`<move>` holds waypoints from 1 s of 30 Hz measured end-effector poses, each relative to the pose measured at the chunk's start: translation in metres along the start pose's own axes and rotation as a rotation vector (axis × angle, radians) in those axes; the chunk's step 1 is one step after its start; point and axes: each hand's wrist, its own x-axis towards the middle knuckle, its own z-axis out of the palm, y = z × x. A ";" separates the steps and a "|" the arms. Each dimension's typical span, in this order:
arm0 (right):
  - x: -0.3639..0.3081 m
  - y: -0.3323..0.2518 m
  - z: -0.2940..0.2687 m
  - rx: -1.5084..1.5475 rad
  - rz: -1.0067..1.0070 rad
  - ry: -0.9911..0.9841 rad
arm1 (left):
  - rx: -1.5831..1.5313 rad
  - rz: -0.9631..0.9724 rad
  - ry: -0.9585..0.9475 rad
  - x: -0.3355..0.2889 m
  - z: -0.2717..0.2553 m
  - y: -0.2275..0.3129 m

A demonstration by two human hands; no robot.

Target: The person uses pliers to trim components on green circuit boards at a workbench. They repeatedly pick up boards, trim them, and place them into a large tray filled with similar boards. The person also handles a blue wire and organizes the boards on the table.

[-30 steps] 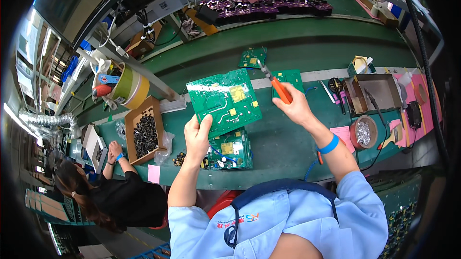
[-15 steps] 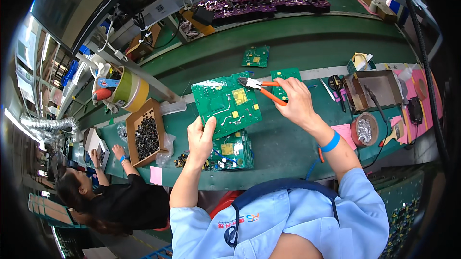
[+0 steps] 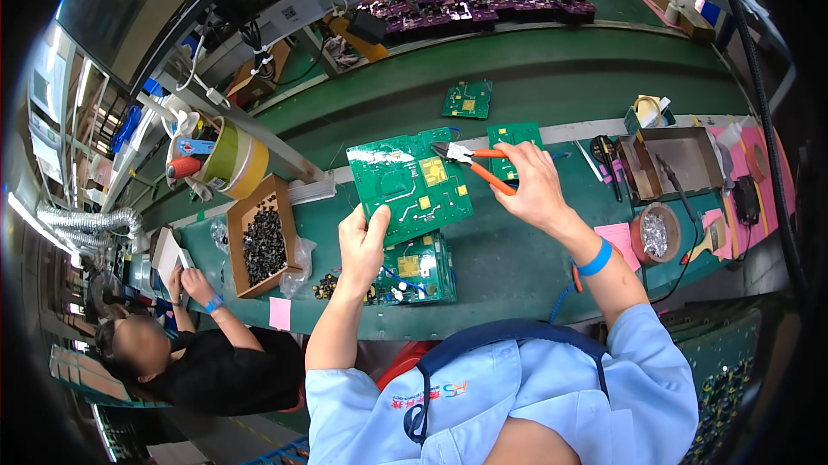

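- Left hand [image 3: 363, 245]: fingers pinched on a flat green circuit board [image 3: 405, 185] (lower left).
- Right hand [image 3: 533, 186]: fingers partly curled around orange-handled metal pliers [image 3: 461, 153], handles apart.

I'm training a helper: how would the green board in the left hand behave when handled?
The green board is probably stiff: it looks flat though the left hand pinches one edge. It seems light: one hand grips it. Its shiny face may be slippery.

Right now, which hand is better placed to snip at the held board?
Right, probably: the right hand holds the cutters, tips at the upper right of the board; the left hand grips its lower left.
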 end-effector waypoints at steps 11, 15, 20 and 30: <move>-0.004 0.005 0.005 0.035 -0.011 0.013 | 0.011 -0.006 -0.004 0.000 -0.001 -0.005; -0.005 0.005 0.007 0.057 0.063 -0.084 | -0.006 -0.012 -0.009 0.000 -0.001 -0.005; -0.010 0.012 0.018 0.573 0.223 -0.126 | 0.016 0.002 -0.026 0.004 -0.004 -0.009; -0.083 0.069 0.030 0.360 0.424 -0.203 | -0.180 -0.116 0.022 0.009 -0.015 -0.015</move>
